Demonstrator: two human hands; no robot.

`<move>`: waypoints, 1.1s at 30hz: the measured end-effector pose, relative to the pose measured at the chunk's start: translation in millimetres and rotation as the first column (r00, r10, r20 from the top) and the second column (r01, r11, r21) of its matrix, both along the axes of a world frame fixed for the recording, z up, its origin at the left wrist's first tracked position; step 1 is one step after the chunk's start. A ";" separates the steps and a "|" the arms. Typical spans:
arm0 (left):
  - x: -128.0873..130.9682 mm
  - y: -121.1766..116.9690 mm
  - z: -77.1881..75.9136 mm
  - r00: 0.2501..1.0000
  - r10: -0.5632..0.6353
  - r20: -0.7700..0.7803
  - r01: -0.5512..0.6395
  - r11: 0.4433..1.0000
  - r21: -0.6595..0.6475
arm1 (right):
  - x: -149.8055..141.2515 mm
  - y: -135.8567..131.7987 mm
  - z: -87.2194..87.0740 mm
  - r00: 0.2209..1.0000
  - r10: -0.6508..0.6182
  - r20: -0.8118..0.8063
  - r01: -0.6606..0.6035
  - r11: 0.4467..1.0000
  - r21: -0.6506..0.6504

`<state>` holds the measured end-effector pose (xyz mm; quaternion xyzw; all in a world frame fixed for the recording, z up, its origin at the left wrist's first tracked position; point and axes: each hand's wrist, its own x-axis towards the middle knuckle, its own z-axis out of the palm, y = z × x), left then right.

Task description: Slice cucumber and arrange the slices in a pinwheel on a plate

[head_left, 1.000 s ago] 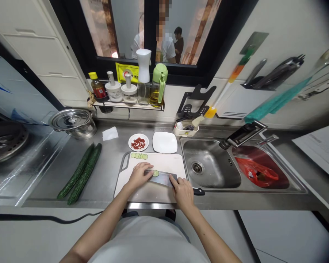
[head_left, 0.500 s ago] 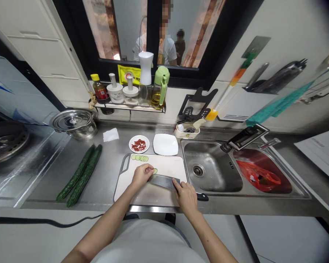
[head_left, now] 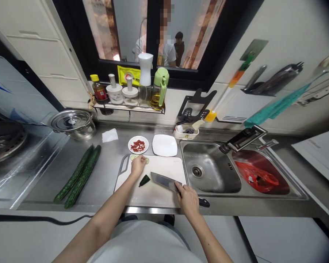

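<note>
I see the right hand (head_left: pixel 188 199) gripping the cleaver (head_left: pixel 163 180) — cucumber stub (head_left: pixel 144 180) at eight o'clock off its tip. Left hand (head_left: pixel 138 166) is at cucumber slices (head_left: pixel 147 160), eleven o'clock on the cutting board (head_left: pixel 165 165) — fingers pinching one? Can't tell.

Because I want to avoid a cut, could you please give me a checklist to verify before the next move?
1. Knife held in the right-hand grip: ok.
2. Left-hand grip apart from the blade: ok, it is up at the cucumber slices.
3. Dark green cucumber end steadied: not ok, it lies on the cutting board with no hand on it.
4. Whole cucumbers off the board: ok, both lie to its left.
5. Board secured against slipping: cannot tell.
</note>
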<state>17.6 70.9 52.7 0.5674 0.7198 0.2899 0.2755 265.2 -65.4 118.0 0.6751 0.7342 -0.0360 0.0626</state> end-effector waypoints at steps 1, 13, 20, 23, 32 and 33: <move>0.3 0.6 -1.6 0.999 -0.015 -0.030 0.015 1.000 0.010 | 0.2 -0.3 0.5 1.000 -0.003 -0.003 0.003 1.000 -0.002; -10.1 -12.2 -13.9 0.925 -0.161 -0.345 0.207 0.973 0.101 | -3.0 0.4 6.5 1.000 -0.014 -0.022 0.013 1.000 -0.019; -6.4 -11.7 -16.0 0.929 -0.139 -0.343 0.190 0.975 0.118 | -5.0 2.9 8.3 0.999 -0.007 -0.035 0.006 0.999 -0.032; -5.1 -11.1 -15.7 0.929 -0.135 -0.344 0.184 0.976 0.115 | -6.1 3.2 9.2 0.999 -0.008 -0.042 0.007 1.000 -0.030; -5.5 -10.8 -17.7 0.939 -0.123 -0.322 0.175 0.975 0.136 | -7.7 6.2 7.6 0.997 -0.034 -0.068 0.031 0.998 -0.057; -6.1 -11.7 -17.7 0.942 -0.111 -0.316 0.164 0.975 0.148 | -7.9 6.6 8.1 0.997 -0.038 -0.067 0.034 0.997 -0.063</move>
